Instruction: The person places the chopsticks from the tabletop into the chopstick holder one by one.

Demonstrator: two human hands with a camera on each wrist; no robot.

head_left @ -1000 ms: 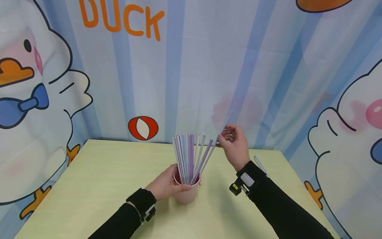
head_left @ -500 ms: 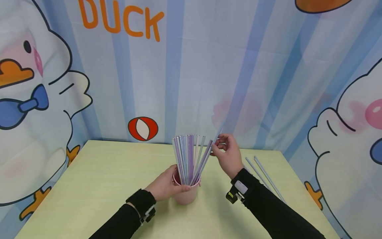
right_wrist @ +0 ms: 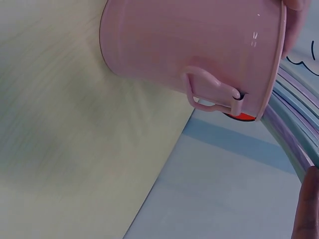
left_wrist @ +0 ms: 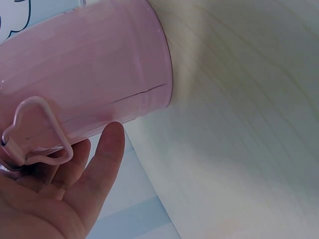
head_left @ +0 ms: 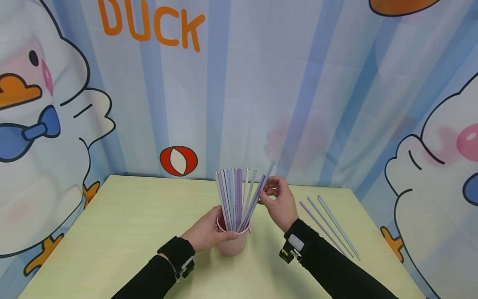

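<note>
A pink metal pail point(head_left: 231, 247) stands upright on the table, with heart-shaped handle loops on its sides. Several purple, blue and pale straws point(head_left: 234, 195) lean inside it. My left hand point(head_left: 205, 233) grips the pail at its rim, thumb across the near side; in the left wrist view its fingers point(left_wrist: 102, 172) lie along the pail's wall. At the pail's right, my right hand point(head_left: 278, 203) pinches a light blue straw point(head_left: 271, 168) slanting down into the pail beside a purple one. The held straw's lower end is hidden among the others.
Right of the pail, a purple straw point(head_left: 317, 221) and two bluish ones, the outer blue straw point(head_left: 339, 227) farthest right, lie on the pale wooden table point(head_left: 149, 207), partly by my right sleeve. A striped cartoon curtain point(head_left: 246, 104) hangs behind the table's back edge.
My right hand has moved down and left, lowering the light blue straw into the pail. The straws on the table have come out from behind my right arm. My left hand has stayed put.
</note>
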